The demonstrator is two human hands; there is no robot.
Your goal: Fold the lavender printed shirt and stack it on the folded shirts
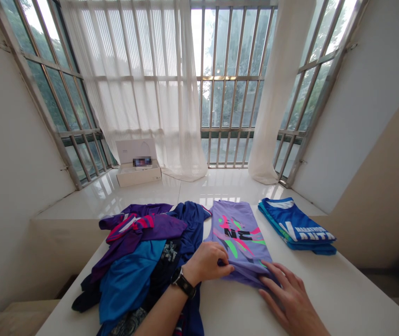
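Observation:
A lavender T-shirt [234, 233] with a black, pink and green print lies as a narrow folded panel on the white table. My left hand [209, 262], wearing a black watch [182, 283] at the wrist, is closed with curled fingers at the shirt's near left edge. Where the cloth passes into its fingertips is partly hidden. At the near right corner, my right hand [285, 294] rests with fingers stretched out over the cloth. The fabric between both hands is folded up and slightly wrinkled.
A loose heap of purple, blue and dark clothes [132, 275] spreads on the left. Several folded blue shirts [297, 228] form a stack on the right. Behind the white table [339, 289], an open white box [139, 176] stands on the sill, near a sheer curtain [181, 116] and barred window.

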